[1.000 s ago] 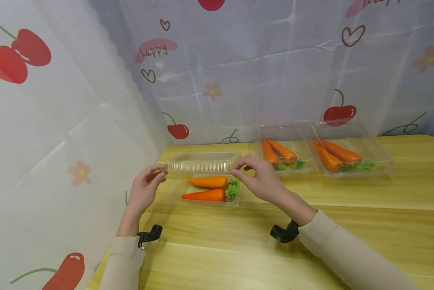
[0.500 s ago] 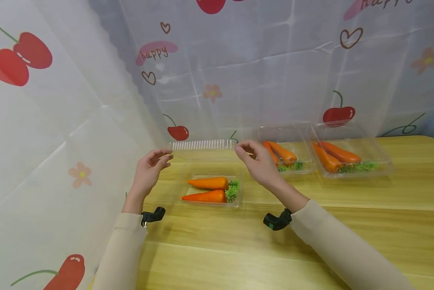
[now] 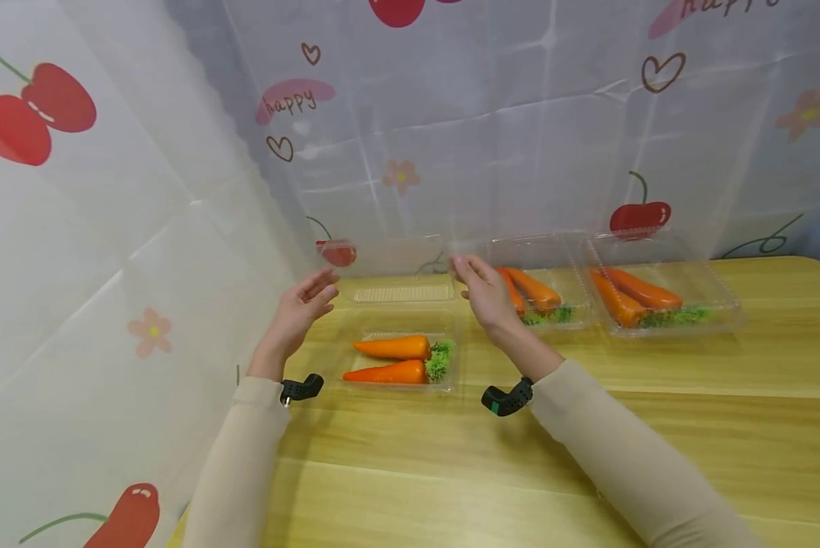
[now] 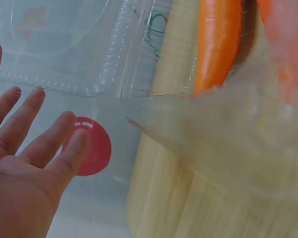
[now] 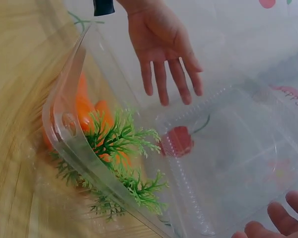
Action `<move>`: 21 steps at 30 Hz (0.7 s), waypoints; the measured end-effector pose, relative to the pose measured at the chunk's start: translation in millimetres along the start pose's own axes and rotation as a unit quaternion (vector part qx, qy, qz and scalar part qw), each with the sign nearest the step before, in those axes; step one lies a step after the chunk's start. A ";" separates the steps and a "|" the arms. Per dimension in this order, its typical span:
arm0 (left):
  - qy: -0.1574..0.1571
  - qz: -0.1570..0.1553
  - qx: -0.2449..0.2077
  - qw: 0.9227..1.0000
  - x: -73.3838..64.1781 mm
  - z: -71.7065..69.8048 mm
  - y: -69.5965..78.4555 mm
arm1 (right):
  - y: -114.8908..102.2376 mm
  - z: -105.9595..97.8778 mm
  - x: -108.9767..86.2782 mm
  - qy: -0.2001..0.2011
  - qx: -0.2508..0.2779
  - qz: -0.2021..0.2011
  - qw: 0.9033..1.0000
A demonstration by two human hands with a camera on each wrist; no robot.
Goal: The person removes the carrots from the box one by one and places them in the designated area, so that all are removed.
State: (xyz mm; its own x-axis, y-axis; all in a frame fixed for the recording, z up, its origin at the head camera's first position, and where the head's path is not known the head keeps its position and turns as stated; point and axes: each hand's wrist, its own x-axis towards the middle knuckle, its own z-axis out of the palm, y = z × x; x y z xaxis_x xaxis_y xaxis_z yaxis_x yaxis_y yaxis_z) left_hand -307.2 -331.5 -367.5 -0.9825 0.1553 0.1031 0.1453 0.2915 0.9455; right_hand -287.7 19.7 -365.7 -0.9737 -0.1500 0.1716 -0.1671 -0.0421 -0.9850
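Note:
A clear plastic clamshell box (image 3: 454,365) lies on the table with its lid (image 3: 399,262) swung up and back, leaning toward the patterned cloth. Inside its base are two orange carrots (image 3: 389,371) with green leafy tops (image 3: 440,360) at the right end. Beside the lid's left edge is my left hand (image 3: 300,316), fingers extended and holding nothing; the left wrist view shows them spread just short of the lid (image 4: 59,44). At the lid's right edge, my right hand (image 3: 489,298) has loosely extended fingers with nothing between them; its fingertips (image 5: 278,213) show at the right wrist view's lower corner.
Two more clear boxes with raised lids, a middle one (image 3: 577,312) and a right one (image 3: 725,312), stand along the table's back, each with carrots inside. A cherry-printed cloth (image 3: 505,152) hangs behind and to the left of the wooden table (image 3: 410,472).
Both hands have lifted the lid from over the carrots, tipped it up and back, then let go of it. They have moved slightly toward the back.

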 end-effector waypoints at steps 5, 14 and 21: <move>-0.040 -0.029 -0.016 0.999 6.0 0.6 -6.3 | 4.6 3.0 4.3 0.003 -0.010 0.020 1.000; -0.085 -0.059 -0.028 0.994 7.0 0.2 -4.8 | 13.6 8.5 10.6 0.001 -0.035 0.078 0.996; -0.124 -0.068 -0.015 0.990 4.3 -1.6 -5.3 | 22.9 12.6 10.5 -0.006 -0.031 0.113 0.993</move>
State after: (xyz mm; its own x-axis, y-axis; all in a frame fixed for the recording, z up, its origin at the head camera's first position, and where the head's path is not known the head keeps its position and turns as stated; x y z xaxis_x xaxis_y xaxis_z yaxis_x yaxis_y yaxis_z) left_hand -312.4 -333.8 -371.5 -0.9335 0.3440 -0.1009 0.0068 0.2985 0.9544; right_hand -299.8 4.7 -386.3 -0.9856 -0.1603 -0.0539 0.0457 0.0546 -0.9975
